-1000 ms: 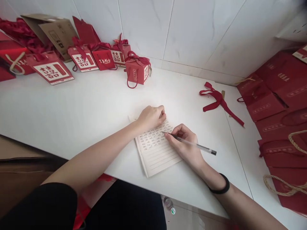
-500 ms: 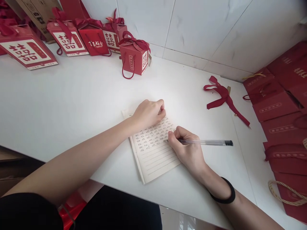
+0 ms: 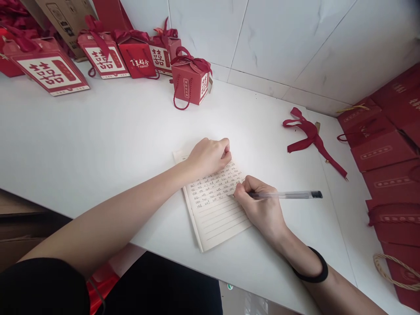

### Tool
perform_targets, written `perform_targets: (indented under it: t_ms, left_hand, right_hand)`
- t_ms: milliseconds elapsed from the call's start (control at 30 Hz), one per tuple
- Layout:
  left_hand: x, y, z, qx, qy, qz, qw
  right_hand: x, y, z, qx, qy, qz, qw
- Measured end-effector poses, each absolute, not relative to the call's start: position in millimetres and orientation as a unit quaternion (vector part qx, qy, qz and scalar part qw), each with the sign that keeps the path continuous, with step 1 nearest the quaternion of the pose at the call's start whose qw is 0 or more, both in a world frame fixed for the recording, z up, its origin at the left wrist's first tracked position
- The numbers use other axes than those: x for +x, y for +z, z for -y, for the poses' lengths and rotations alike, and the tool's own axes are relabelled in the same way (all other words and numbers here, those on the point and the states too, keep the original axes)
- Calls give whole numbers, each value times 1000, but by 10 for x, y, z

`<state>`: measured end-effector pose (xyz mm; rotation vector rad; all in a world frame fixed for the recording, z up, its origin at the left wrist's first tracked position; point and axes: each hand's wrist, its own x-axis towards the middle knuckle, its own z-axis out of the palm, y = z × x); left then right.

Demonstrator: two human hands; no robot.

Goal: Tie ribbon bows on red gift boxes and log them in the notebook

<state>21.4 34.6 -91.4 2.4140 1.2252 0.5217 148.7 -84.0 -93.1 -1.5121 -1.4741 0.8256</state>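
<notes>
A lined notebook (image 3: 219, 223) lies slightly turned on the white table, its upper page covered with rows of handwritten numbers and its lower lines blank. My right hand (image 3: 262, 205) grips a clear pen with a black cap end (image 3: 295, 195), its tip on the lowest written row. Across the top of the page rests my left hand (image 3: 210, 157), fingers curled into a loose fist. Whatever those fingers might hold is hidden from view. A black band (image 3: 316, 267) circles my right wrist.
Red gift boxes with ribbon bows (image 3: 192, 81) stand along the tiled wall (image 3: 275, 39) at the back left. A dark red ribbon (image 3: 310, 131) lies at the right. Stacked red boxes (image 3: 383, 144) line the right edge, one with a rope handle (image 3: 393, 275).
The pen has moved slightly right along the lowest row, and a fresh mark shows there. My left hand stays on the page. The whole view has shifted a little.
</notes>
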Motion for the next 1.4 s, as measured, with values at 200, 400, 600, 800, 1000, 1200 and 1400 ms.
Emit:
perform_targets:
  t_ms: [200,400,600,800,1000,1200,1400]
  left_hand:
    - [212,-908,-345,857,182,-441,193]
    - [203,-913,-342,858,182,-438,195]
    - [200,-912,-347,862,183,-432,194]
    - [200,-907,-348,864,183,-428,192]
    - [202,-917,-347,864,185,-429,187]
    - [161,-925,-353,863,203,-413,208]
    - [100,-908,-338,863,189,-401,241]
  right_hand:
    - [1489,-932,822,-604,321,595,422]
    - [1485,-931,819,-618,318,581,423]
    - [1482,-917,844,-609,312,592,426]
    - [1482,-933,846,-609,312,577,445]
    - [1475,-904,842,-617,341,554,444]
    - [1677,-899,753,-602,383,432,552]
    - [1997,-955,571,-674,254,491,490]
